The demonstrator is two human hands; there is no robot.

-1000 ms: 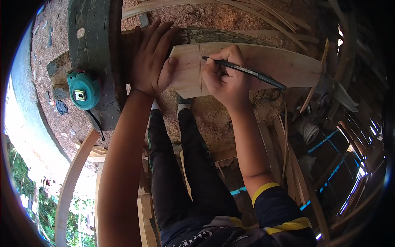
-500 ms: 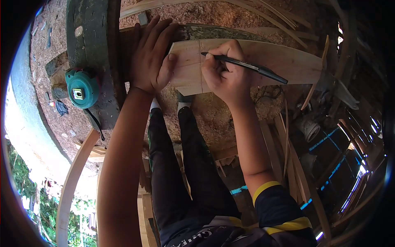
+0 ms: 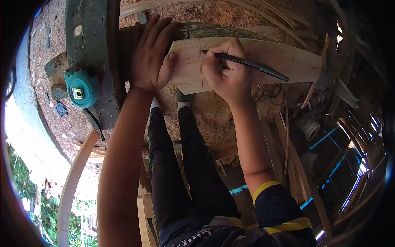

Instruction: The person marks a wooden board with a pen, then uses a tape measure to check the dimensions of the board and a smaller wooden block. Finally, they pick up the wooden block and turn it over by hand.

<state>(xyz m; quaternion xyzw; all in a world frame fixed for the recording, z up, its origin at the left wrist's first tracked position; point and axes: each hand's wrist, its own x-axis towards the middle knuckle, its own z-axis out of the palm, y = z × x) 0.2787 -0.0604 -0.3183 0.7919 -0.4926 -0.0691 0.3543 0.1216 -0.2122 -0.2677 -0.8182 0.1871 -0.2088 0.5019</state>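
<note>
A teal tape measure (image 3: 82, 88) sits on a dark green timber beam (image 3: 88, 37) to the left, its black strap hanging over the beam's near edge. Sawdust (image 3: 214, 111) covers the ground under the work, with thin bent wood strips (image 3: 263, 16) beyond and loose slats (image 3: 288, 164) to the right. The wooden board (image 3: 284, 61) lies with its long axis running left to right, its cut end toward the beam and resting on a dark log (image 3: 214, 32); a drawn line crosses it near that end. The left hand (image 3: 151, 55) lies flat with fingers spread, thumb pressing the board's left end. The right hand (image 3: 225, 74) pinches a black pen (image 3: 247, 64), tip at the line, barrel slanting right, the fist covering the board's near edge
</note>
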